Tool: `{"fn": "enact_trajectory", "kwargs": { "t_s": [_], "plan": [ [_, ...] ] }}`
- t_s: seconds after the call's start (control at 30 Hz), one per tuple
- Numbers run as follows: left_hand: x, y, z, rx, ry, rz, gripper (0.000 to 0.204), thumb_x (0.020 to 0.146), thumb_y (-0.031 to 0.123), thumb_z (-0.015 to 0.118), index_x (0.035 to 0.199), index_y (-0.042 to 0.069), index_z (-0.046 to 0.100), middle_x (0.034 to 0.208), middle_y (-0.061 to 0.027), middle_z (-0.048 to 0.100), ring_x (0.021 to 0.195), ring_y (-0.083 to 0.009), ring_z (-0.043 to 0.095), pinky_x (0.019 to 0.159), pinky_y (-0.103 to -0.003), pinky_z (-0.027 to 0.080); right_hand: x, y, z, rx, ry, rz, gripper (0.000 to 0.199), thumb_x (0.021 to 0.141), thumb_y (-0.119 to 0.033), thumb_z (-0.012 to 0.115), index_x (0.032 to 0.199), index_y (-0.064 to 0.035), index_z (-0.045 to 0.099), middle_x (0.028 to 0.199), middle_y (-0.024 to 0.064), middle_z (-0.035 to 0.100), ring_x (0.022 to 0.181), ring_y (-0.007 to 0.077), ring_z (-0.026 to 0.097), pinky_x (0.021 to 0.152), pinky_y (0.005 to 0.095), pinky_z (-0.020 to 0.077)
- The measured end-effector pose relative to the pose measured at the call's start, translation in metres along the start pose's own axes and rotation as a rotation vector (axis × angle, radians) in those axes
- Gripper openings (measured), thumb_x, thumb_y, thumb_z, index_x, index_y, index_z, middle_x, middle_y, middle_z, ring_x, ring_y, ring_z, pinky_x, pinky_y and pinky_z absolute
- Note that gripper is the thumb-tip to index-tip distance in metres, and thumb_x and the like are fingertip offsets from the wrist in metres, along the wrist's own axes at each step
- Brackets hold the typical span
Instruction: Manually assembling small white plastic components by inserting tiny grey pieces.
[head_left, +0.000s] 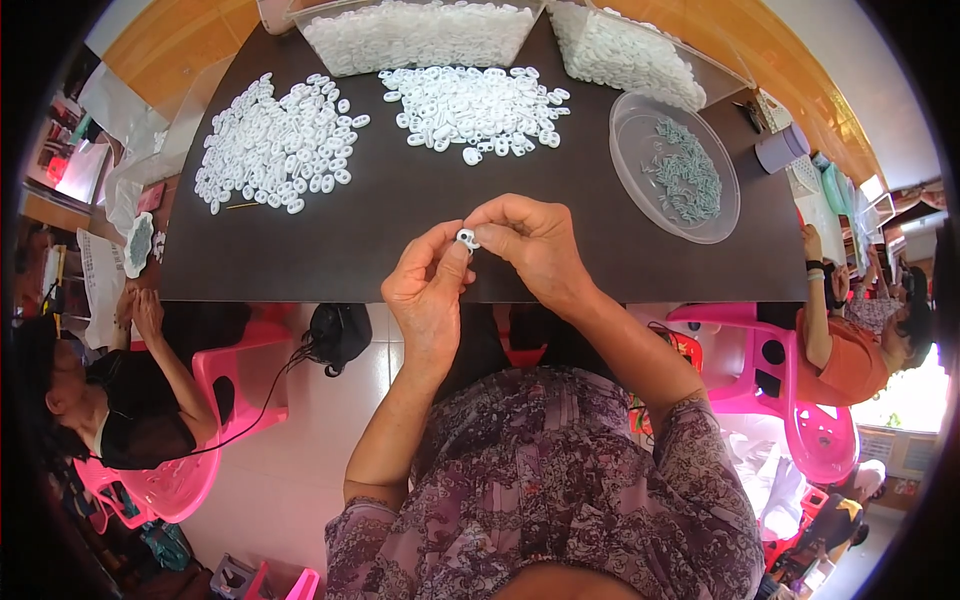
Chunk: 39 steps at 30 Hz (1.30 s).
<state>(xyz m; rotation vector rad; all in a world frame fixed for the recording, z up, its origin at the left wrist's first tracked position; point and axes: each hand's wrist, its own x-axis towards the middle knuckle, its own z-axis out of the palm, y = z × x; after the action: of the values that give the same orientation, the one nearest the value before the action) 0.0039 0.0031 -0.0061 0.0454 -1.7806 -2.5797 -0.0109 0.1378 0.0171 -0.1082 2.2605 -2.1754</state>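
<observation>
Over the table's near edge, my left hand and my right hand meet at a small white plastic piece with a dark round spot. My left thumb and fingers pinch it from the left. The right thumb and forefinger close on its right side and partly cover it. Beyond my hands lies a pile of white pieces; a second pile, of white oval pieces with holes, spreads to the left. To the right, a round clear dish holds many small grey-green pins.
Two clear bins full of white pieces, one at the back middle and one at the back right, stand on the dark table. A lilac cup is right of the dish. People sit on pink chairs at left and right.
</observation>
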Motion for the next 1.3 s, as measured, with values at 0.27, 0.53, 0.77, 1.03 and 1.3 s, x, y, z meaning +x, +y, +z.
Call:
{"fn": "enact_trajectory", "kwargs": {
  "t_s": [0.27, 0.53, 0.77, 1.03, 1.3],
  "plan": [
    [-0.001, -0.001, 0.003, -0.011, 0.019, -0.007, 0.018, 0.085, 0.0, 0.06, 0.103, -0.002, 0.064, 0.084, -0.0025, 0.059, 0.063, -0.0063, 0.053, 0.055, -0.018, 0.046, -0.002, 0.007, 0.004, 0.022, 0.06, -0.072, 0.007, 0.08, -0.001, 0.058, 0.083, 0.0017, 0.064, 0.074, 0.0017, 0.062, 0.066, 0.0056, 0.055, 0.06, 0.0211, 0.0435],
    [0.002, 0.007, 0.005, -0.139, 0.059, -0.034, 0.015, 0.085, 0.001, 0.061, 0.098, -0.006, 0.063, 0.08, -0.0075, 0.064, 0.061, -0.0087, 0.054, 0.051, -0.019, 0.042, -0.014, 0.001, 0.005, -0.385, 0.011, -0.265, 0.023, 0.077, 0.001, 0.064, 0.1, -0.0013, 0.063, 0.081, 0.003, 0.058, 0.066, 0.0068, 0.054, 0.058, 0.0212, 0.0428],
    [-0.001, 0.007, 0.009, -0.195, 0.07, -0.001, 0.016, 0.086, 0.001, 0.06, 0.099, -0.007, 0.062, 0.081, -0.0084, 0.064, 0.063, -0.0106, 0.055, 0.056, -0.022, 0.046, -0.014, 0.005, 0.005, -0.382, 0.055, -0.446, 0.026, 0.075, 0.003, 0.064, 0.101, -0.0002, 0.062, 0.084, 0.0066, 0.059, 0.068, 0.0118, 0.056, 0.059, 0.0236, 0.0445],
    [-0.006, 0.013, 0.012, -0.265, 0.076, -0.052, 0.016, 0.087, 0.001, 0.058, 0.1, -0.008, 0.062, 0.082, -0.0084, 0.063, 0.064, -0.0116, 0.056, 0.06, -0.023, 0.047, -0.016, 0.002, 0.006, -0.46, 0.118, -0.599, 0.029, 0.073, 0.004, 0.064, 0.102, 0.0019, 0.061, 0.085, 0.0095, 0.061, 0.071, 0.0176, 0.056, 0.062, 0.0285, 0.0458],
    [-0.007, 0.003, 0.005, -0.2, 0.05, 0.032, 0.017, 0.086, 0.002, 0.059, 0.1, -0.007, 0.062, 0.087, -0.0078, 0.064, 0.073, -0.01, 0.056, 0.065, -0.022, 0.046, -0.018, 0.009, 0.01, -0.446, 0.14, -0.605, 0.029, 0.072, 0.003, 0.065, 0.1, 0.0023, 0.062, 0.085, 0.0101, 0.062, 0.074, 0.0211, 0.056, 0.063, 0.0301, 0.0458]
  ]
}}
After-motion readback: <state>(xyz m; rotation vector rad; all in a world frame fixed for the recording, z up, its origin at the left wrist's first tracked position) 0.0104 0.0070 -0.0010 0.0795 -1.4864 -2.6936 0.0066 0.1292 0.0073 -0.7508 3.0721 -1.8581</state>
